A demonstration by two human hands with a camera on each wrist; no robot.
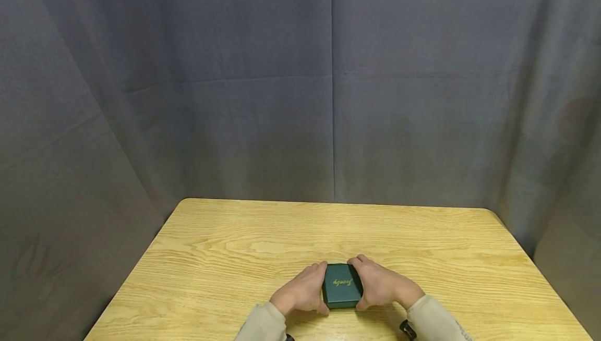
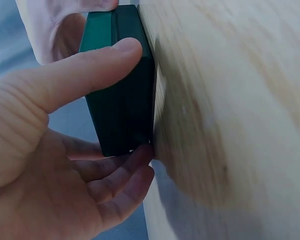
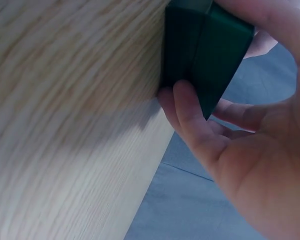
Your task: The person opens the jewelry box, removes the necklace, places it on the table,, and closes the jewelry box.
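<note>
The dark green jewelry box [image 1: 341, 294] was at the near part of the wood-grain table [image 1: 225, 257], toward six o'clock in the head view. The left hand [image 1: 302, 291] was clamped on it at nine o'clock, and the right hand [image 1: 381, 283] was clamped on it at three o'clock; both thumbs lay on the near side. The fingers covered the side walls in part, and some fingertips were hidden behind the box. In both wrist views its base stood close along the wood, but whether it was touching everywhere I could not tell. The gold lettering [image 1: 343, 282] on the lid seemed to say "Jewelry", upside down, though it was small. Both beige sleeves [image 1: 265, 324] were cut off by the lower border, as was the table's near edge. A black object [image 1: 407, 329] beside the right cuff was hard to make out. The grey curtain [image 1: 253, 122] stood at twelve o'clock.
</note>
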